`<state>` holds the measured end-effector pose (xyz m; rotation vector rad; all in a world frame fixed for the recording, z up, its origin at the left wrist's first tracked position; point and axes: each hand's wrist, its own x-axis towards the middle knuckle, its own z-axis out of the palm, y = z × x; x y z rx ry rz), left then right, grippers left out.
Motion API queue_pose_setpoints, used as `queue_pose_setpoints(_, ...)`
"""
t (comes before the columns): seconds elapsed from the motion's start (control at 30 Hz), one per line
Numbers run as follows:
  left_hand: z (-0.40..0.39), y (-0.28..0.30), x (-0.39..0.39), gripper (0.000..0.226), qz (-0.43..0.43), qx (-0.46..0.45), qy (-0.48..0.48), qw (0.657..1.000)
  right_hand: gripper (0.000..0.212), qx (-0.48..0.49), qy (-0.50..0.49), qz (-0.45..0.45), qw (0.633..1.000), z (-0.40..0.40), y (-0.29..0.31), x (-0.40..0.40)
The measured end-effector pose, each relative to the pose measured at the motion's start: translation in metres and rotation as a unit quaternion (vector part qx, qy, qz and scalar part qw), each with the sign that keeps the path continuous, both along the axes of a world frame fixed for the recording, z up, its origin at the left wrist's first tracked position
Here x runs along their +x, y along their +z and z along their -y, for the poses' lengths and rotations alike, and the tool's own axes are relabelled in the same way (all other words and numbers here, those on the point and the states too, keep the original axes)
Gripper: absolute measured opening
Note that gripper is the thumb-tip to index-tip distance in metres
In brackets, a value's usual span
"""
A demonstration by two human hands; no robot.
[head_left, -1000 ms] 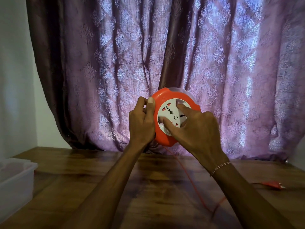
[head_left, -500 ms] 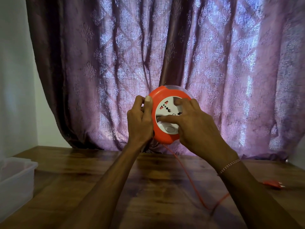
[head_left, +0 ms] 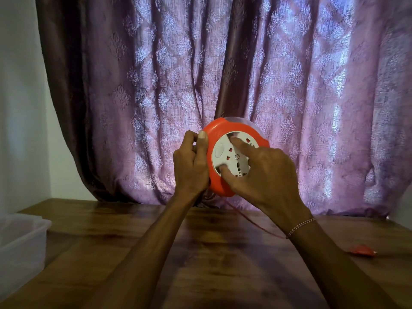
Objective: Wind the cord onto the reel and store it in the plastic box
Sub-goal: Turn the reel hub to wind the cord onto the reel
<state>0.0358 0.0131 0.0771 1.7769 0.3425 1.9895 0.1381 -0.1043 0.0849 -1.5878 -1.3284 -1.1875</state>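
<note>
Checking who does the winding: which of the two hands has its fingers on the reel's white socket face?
The right hand: its fingers press the white face of the reel, whereas the left hand only grips the orange rim.
</note>
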Motion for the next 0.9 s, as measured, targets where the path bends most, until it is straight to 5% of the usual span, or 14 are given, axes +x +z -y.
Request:
queue_pose_setpoints(0.23,-0.001,0.0,0.002,0.034,-0.002,0.008,0.009,1.0,0.066,0.012,0.043,-0.065,0.997,0.001,0.002,-0.003)
queue_pose_setpoints(0.47,-0.003,0.0,-0.002,0.036,0.007,-0.003,0.007,1.0,0.033,-0.013,0.115,0.05,0.992,0.006,0.009,0.003)
queue_pose_setpoints(0.63,-0.006,0.0,-0.004,0.036,0.003,-0.017,0.01,1.0,0.065,-0.156,0.088,0.092,0.979,0.01,0.015,0.007)
queue_pose_setpoints(0.9,-0.005,0.001,-0.004,0.035,0.015,-0.015,0.007,1.0,0.056,-0.148,0.044,0.108,0.982,0.011,0.012,0.003)
